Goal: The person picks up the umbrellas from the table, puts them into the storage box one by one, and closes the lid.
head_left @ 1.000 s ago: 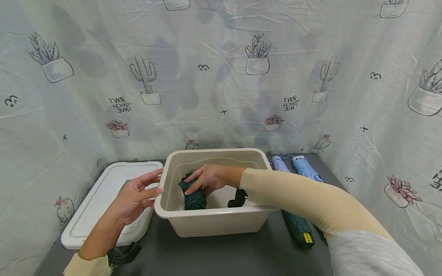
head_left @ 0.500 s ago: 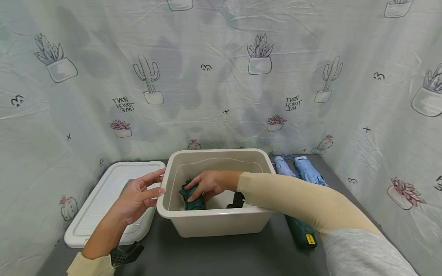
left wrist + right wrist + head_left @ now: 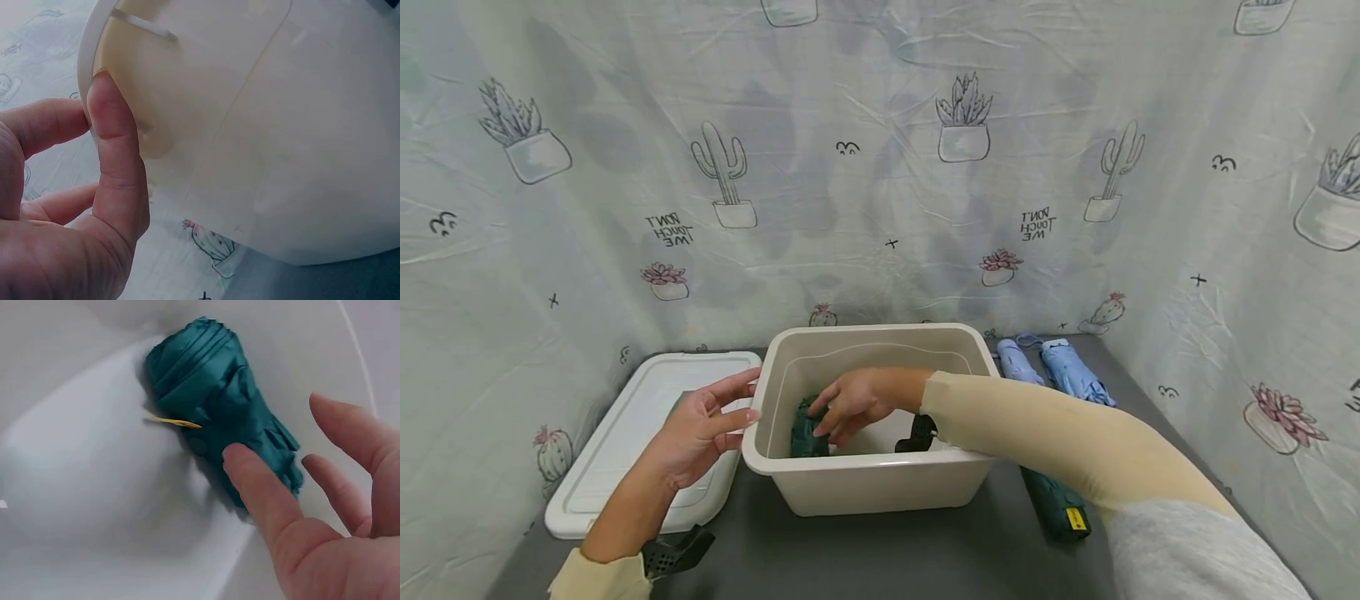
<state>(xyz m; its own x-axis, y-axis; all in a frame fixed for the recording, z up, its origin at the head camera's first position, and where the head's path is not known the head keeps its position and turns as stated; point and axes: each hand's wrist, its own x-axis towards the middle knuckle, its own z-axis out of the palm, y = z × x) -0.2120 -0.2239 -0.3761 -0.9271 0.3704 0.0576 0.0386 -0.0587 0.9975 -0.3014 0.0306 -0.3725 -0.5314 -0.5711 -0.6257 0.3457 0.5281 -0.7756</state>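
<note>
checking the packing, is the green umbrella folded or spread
Folded: the green umbrella lies rolled into a tight bundle on the floor of the bin.

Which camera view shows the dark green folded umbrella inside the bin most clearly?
The right wrist view: the green umbrella fills the frame, lying on the bin floor with the right hand open beside it. In the head view it is half hidden behind the bin wall. The left wrist view shows none of it.
</note>
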